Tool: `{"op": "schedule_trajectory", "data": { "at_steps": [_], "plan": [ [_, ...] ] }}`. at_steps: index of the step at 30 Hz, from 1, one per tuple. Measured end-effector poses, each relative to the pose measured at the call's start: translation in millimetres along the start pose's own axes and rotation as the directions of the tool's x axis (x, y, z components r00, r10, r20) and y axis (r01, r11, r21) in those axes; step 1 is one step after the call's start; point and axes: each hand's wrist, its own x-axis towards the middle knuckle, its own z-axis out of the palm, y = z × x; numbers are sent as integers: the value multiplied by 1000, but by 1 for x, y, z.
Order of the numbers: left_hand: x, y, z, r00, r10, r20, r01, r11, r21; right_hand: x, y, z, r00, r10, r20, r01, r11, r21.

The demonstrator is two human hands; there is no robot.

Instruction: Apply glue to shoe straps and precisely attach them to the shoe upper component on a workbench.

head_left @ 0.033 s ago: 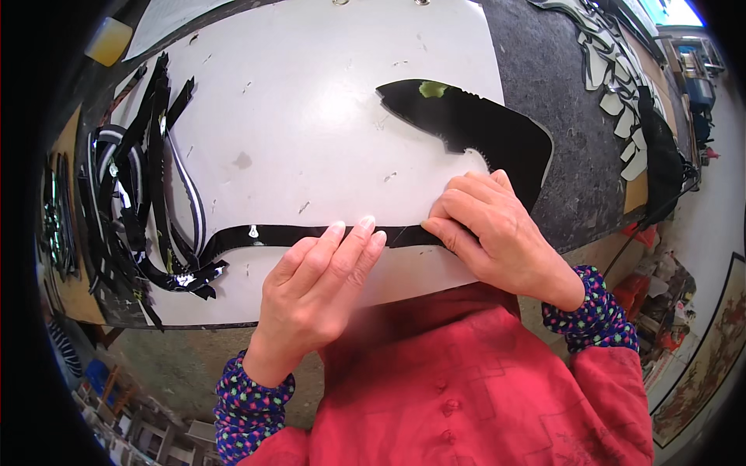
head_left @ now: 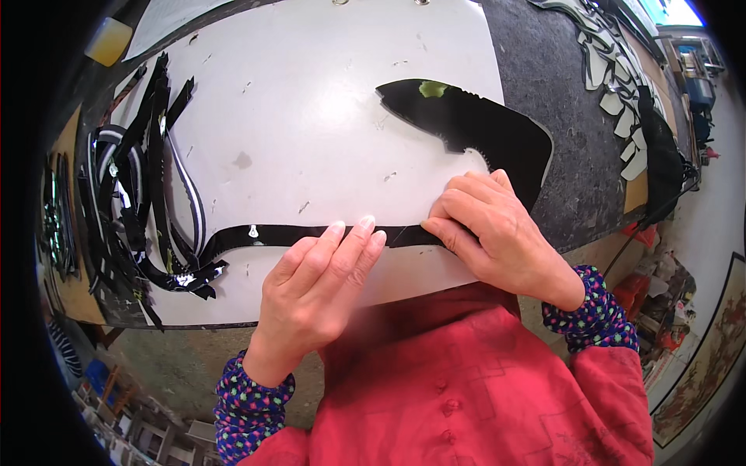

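Observation:
A narrow black glossy strip [head_left: 295,235] runs across the near part of a white board [head_left: 311,116]. A small silvery teardrop-shaped spot shows on its left part. My left hand [head_left: 315,291] rests on the strip with its fingers stretched out and side by side; its thumb is hidden. Just right of it, my right hand [head_left: 489,225] is closed, thumb and forefinger pinching the strip near a slanting seam or edge. Above and behind the right hand lies a wide, curved, black leather-like piece [head_left: 497,128] with notched edges and a greenish patch. Whether it joins the strip is hidden under that hand.
A tangle of black strips [head_left: 151,155], some white-lined, lies at the left end of the board. Beyond sits a yellowish block [head_left: 108,41]. Several pale cut pieces [head_left: 614,101] and a black cloth-like piece [head_left: 664,167] lie on the dark table [head_left: 544,85] at right.

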Motion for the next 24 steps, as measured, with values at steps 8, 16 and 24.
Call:
{"op": "schedule_trajectory", "data": {
  "at_steps": [8, 16, 24],
  "plan": [
    [0, 1, 0, 1000, -10, 13, 10, 1000, -7, 0, 0, -1, 1000, 1, 7, -1, 1000, -8],
    [0, 2, 0, 1000, -26, 17, 26, 999, -20, -1, 0, -1, 1000, 3, 7, -3, 1000, -14],
    [-2, 1, 1, 1000, -30, 7, 31, 999, -33, -1, -1, 2, 1000, -5, -8, 5, 1000, -23]
  ]
}}
